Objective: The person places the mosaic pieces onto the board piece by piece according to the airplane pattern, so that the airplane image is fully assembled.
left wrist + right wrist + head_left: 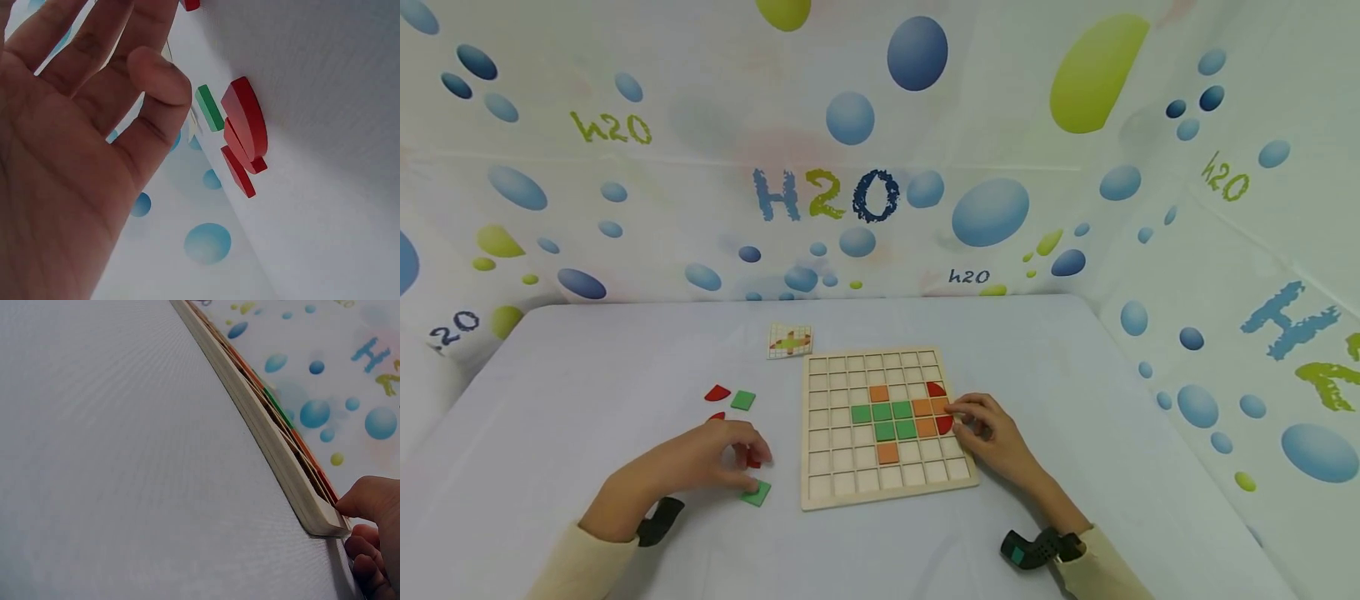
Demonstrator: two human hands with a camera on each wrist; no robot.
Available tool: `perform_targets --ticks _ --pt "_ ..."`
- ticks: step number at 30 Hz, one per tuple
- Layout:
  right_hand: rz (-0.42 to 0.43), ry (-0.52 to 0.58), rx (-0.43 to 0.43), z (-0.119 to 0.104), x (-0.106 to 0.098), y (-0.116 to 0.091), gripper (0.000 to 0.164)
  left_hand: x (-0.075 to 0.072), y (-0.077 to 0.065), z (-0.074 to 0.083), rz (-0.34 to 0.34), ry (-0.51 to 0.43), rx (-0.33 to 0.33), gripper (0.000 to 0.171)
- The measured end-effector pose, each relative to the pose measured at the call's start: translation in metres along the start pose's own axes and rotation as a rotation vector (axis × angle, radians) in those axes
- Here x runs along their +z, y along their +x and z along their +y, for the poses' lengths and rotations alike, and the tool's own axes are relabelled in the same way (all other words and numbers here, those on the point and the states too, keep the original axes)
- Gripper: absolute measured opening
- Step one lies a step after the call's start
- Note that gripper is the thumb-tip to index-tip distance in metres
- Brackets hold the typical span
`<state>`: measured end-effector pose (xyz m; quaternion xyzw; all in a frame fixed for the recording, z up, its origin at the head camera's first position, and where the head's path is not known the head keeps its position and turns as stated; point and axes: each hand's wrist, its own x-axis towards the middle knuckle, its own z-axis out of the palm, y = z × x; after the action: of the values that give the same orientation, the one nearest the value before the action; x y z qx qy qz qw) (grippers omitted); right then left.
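Observation:
On the left side of the table my left hand [711,457] hovers with its fingers loosely bent. Under its fingers a red wedge-shaped piece [753,462] partly shows, and the thumb tip overlaps a green square tile [756,494]. In the left wrist view, red pieces [247,119] and a green tile [209,108] lie beyond the palm; most fingertips are out of frame. My right hand [996,442] rests at the right edge of the wooden grid board [842,483], its fingertips beside an orange tile [939,406] and a red wedge [944,426]. Its thumb touches the rim in the right wrist view.
Green tiles [882,412] fill the board's middle cells, with orange tiles [887,452] around them. Another red wedge [936,389] sits near the right rim. A pattern card [790,342] lies behind the board. Further left are a loose green tile [742,401] and red wedge [717,393].

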<state>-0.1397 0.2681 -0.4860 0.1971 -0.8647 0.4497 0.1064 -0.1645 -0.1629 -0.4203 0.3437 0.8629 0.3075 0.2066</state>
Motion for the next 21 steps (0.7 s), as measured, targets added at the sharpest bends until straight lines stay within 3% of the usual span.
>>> perform_targets --ticks 9,15,21 --pt "0.006 -0.010 -0.023 0.0004 0.0003 -0.0021 0.028 0.0035 -0.0047 -0.0017 0.006 0.015 0.064 0.033" --pt "0.017 -0.022 -0.054 -0.0005 0.0021 -0.0023 0.029 0.0078 -0.0072 -0.0036 -0.005 0.085 0.050 0.028" --pt "0.030 -0.047 -0.072 -0.0068 0.0017 0.0009 0.028 0.0084 -0.0071 -0.0069 0.017 0.086 0.086 0.022"
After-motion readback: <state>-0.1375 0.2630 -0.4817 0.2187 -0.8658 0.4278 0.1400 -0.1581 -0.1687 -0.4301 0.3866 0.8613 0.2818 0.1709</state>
